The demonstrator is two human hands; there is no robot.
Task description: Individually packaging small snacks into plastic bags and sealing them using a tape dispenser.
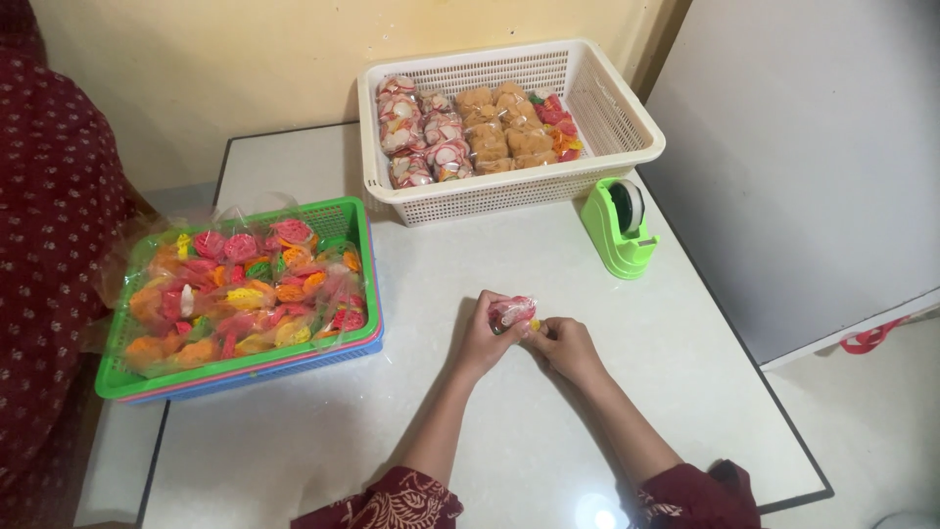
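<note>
Both hands meet over the middle of the white table [548, 431]. My left hand [484, 336] and my right hand [568, 345] together pinch a small clear packet of red and yellow crackers [512, 312], held just above the tabletop. The left fingers wrap the packet's body; the right fingers grip its lower right end.
A green basket [364, 257] stacked on a blue one holds a big clear bag of coloured crackers at the left. A white basket [617, 118] with filled packets stands at the back. A green tape dispenser [619, 227] sits right of centre. A person's dark red patterned clothing [44, 216] fills the left edge.
</note>
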